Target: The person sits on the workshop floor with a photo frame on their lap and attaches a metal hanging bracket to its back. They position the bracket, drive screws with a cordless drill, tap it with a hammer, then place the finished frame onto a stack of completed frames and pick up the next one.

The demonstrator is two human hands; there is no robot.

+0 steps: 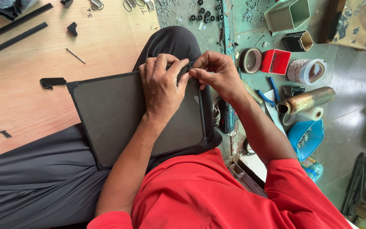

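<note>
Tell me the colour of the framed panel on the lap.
Dark grey panel with a black frame, both hands at its top corner; head view.

Small black carton (297, 41) beside red box (275, 61), upper right.

We saw a pale wooden board (30, 85) carrying two black strips (13, 32) and a black corner piece (52, 82); the green floor (344, 85) held tape rolls (306, 71), a red box (275, 61) and scattered screws (250, 10).
</note>
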